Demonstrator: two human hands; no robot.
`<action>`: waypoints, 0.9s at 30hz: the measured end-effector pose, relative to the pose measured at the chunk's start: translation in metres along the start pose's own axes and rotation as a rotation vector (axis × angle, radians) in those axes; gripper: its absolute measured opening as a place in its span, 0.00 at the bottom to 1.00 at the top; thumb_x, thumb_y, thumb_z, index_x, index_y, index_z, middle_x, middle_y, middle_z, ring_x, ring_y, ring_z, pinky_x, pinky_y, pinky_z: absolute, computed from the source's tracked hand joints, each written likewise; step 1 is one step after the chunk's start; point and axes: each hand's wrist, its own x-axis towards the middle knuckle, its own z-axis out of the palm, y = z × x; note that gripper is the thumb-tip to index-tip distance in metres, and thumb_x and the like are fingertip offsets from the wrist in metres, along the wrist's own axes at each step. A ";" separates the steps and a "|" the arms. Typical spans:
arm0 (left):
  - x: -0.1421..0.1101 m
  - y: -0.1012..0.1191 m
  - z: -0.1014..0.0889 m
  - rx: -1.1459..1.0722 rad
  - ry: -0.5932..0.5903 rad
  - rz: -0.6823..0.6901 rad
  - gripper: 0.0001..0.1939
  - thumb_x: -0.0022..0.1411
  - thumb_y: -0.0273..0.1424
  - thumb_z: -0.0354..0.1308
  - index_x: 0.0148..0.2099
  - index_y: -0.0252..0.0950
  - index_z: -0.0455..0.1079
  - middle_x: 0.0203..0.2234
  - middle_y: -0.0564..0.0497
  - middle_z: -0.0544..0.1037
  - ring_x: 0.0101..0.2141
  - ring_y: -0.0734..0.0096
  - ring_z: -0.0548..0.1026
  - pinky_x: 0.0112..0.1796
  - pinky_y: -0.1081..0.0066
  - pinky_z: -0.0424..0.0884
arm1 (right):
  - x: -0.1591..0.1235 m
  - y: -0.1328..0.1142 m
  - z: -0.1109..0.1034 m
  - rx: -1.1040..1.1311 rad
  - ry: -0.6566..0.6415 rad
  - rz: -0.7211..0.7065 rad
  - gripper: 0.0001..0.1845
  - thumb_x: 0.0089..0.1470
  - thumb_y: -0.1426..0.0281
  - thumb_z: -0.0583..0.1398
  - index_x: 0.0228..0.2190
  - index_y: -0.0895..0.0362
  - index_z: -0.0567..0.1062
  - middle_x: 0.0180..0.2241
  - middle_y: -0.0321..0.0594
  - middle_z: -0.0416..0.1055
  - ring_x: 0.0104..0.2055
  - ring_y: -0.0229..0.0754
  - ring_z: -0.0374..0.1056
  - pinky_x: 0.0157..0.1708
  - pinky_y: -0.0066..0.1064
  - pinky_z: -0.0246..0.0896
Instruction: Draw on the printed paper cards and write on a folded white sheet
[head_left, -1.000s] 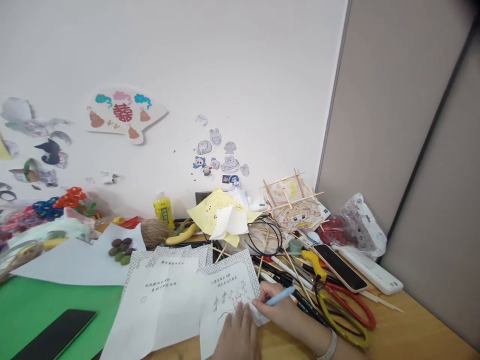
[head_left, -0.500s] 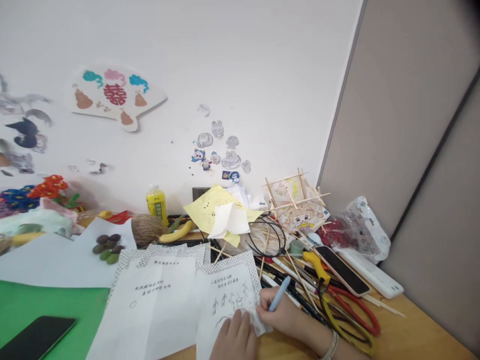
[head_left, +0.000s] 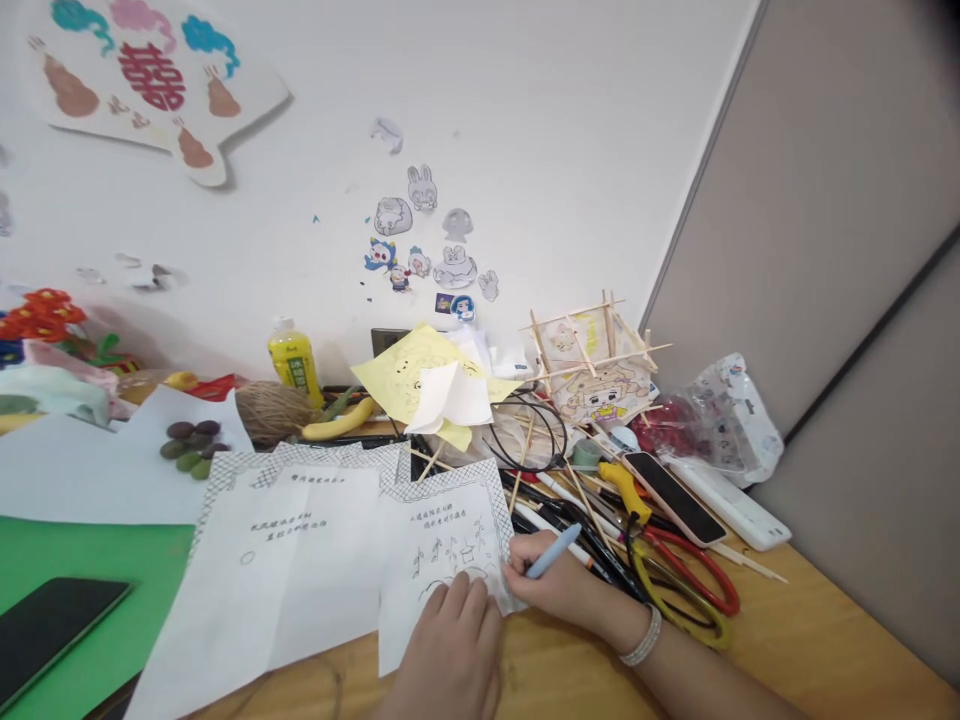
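Observation:
My right hand (head_left: 541, 578) is closed around a light blue pen (head_left: 556, 550), its tip hidden by the fingers at the right edge of a drawn-on sheet (head_left: 405, 590). That sheet has a crosshatched border, handwritten lines and small plant-like drawings. Flat on its lower part lies my left hand (head_left: 454, 640), fingers stretched out and holding nothing. Left of it is a second bordered sheet (head_left: 300, 585) with handwriting and a small circle.
Scissors with red and yellow handles (head_left: 686, 590), pens and sticks crowd the right side. A phone (head_left: 675, 498) and a white power bank (head_left: 739, 505) lie behind them. Another phone (head_left: 56, 640) rests on a green mat (head_left: 142, 560). A yellow-labelled bottle (head_left: 294, 362) stands by the wall.
The view has tilted downward and shifted, so the desk sits higher in the picture and more of my forearms shows. My right hand keeps the pen on the sheet; my left stays flat.

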 end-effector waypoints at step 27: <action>-0.002 0.007 -0.011 -0.006 -0.095 -0.021 0.18 0.63 0.28 0.48 0.53 0.28 0.66 0.52 0.32 0.68 0.53 0.44 0.64 0.50 0.47 0.63 | -0.001 0.001 -0.002 -0.040 -0.022 0.013 0.20 0.50 0.73 0.54 0.14 0.54 0.50 0.15 0.28 0.48 0.20 0.33 0.46 0.20 0.27 0.39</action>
